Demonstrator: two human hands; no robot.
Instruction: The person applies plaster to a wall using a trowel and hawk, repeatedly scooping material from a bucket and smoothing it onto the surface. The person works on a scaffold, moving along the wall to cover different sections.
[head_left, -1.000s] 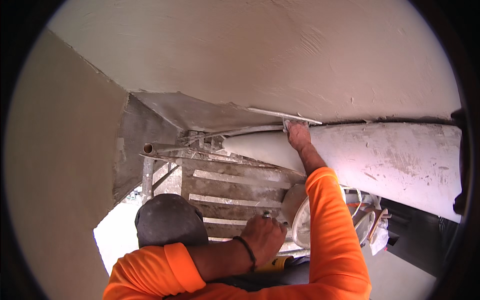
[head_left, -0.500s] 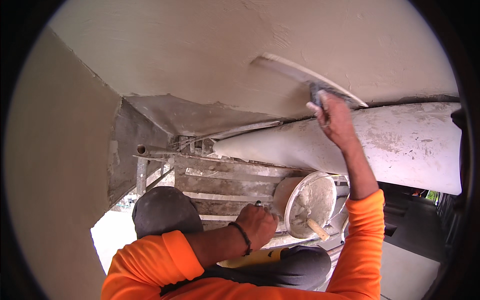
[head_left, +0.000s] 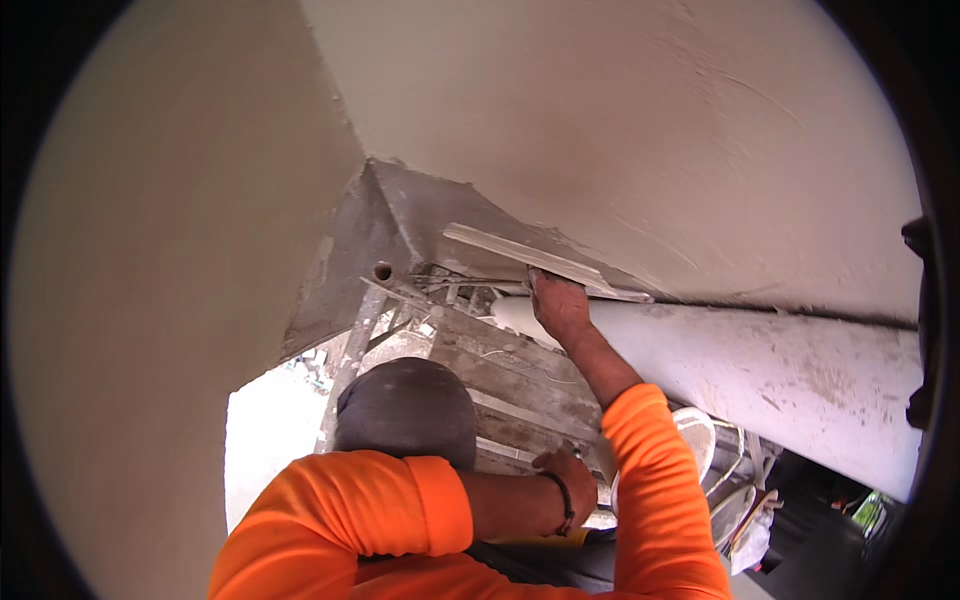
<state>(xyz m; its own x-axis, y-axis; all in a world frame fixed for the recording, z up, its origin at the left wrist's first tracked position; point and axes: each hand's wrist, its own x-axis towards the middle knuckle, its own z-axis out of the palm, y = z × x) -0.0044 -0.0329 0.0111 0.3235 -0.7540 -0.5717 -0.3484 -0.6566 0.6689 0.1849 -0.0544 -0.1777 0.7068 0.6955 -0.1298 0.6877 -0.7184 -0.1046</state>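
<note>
My right hand (head_left: 558, 302) is closed around the handle of a long plastering trowel (head_left: 515, 252). The trowel's pale, plaster-smeared blade lies along the lower edge of the wall (head_left: 640, 130), beside the darker grey patch (head_left: 430, 205) near the corner. My fingers and the blade hide most of the handle. Lower down, my left hand (head_left: 572, 480) is in a fist above the planks, a dark band at its wrist. A small metallic tip shows at this fist, but the rest of what it holds is hidden.
A large white cylinder (head_left: 760, 370) runs along the wall's foot at right. Below it, a bucket (head_left: 693, 435) is partly hidden by my right sleeve. Wooden planks (head_left: 510, 370) and a metal tube (head_left: 382, 271) lie ahead of my dark-clad knee (head_left: 405, 410). Another wall (head_left: 180, 220) rises at left.
My right hand has drawn the trowel left and down the wall, toward the corner. The view has shifted, and my right arm now covers much of the bucket. My left hand stays closed.
</note>
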